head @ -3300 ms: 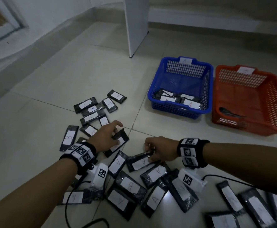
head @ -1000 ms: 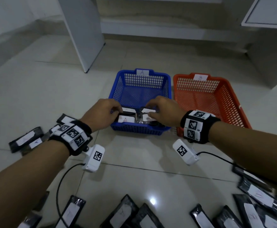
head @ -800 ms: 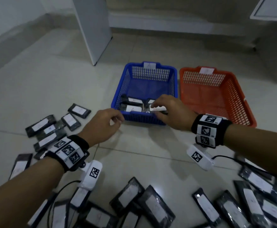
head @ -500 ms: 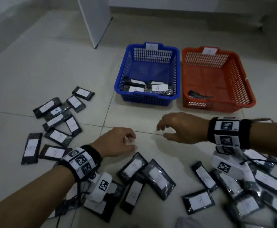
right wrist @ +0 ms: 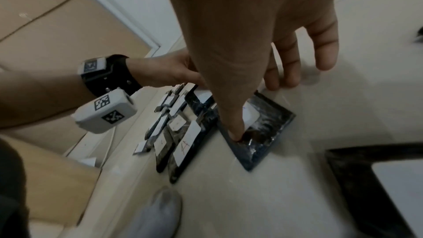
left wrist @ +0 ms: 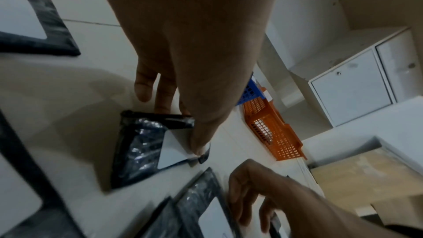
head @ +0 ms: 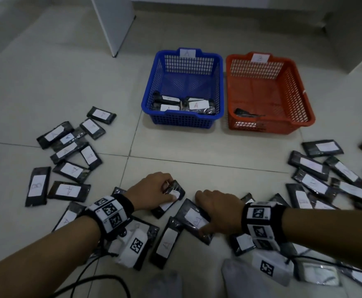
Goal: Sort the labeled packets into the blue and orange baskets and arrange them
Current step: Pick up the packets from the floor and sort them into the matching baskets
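On the floor, my left hand (head: 152, 191) pinches one labeled packet (head: 169, 198), my right hand (head: 217, 208) another (head: 194, 221); lifting and basket drop-off likely follow.

The blue basket (head: 182, 89) sits upper centre, the orange basket (head: 268, 91) just right of it. Loose packets (head: 68, 190) ring the lower frame on the floor (head: 208, 151).

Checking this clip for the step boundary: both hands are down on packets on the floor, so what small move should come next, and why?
Probably close the grip and lift. The left hand already pinches one packet by its end, and the right hand presses its thumb on another packet. Neither is off the floor yet, and the blue basket and orange basket sit ahead.
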